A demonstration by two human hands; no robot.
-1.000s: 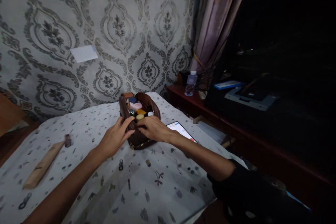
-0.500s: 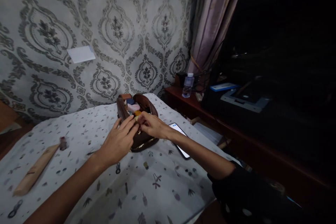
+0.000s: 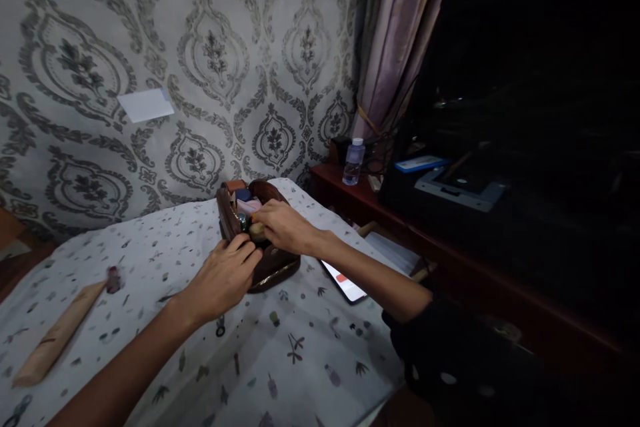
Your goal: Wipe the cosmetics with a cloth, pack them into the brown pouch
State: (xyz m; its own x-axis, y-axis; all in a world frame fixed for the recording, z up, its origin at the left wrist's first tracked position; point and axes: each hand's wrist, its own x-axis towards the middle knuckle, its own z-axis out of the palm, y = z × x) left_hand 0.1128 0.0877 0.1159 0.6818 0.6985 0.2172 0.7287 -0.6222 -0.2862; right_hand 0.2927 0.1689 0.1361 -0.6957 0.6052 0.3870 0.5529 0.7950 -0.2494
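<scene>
A brown bag [image 3: 273, 272] with a gold-toned zip stands open on the patterned white cover. My left hand [image 3: 223, 277] is closed over its near left rim. My right hand [image 3: 287, 227] reaches into the opening, fingers curled down and their tips hidden. Just beside those fingers sits a rounded olive-yellow item [image 3: 257, 233], whose kind I cannot make out. A pink item [image 3: 249, 207] and a dark blue item [image 3: 243, 194] lie deeper in the bag. Under my right forearm is a phone [image 3: 350, 288] with its screen lit.
A long tan packet [image 3: 60, 337] lies on the cover [image 3: 195, 373] at left, with a small dark red item [image 3: 113, 279] at its tip. A water bottle [image 3: 353, 163] stands on the red-brown desk [image 3: 325, 177], near a large dark screen [image 3: 525, 80].
My right hand has moved from the bag's near rim further into the opening. My left hand has slid slightly down along the rim. The phone's screen now shows a red patch.
</scene>
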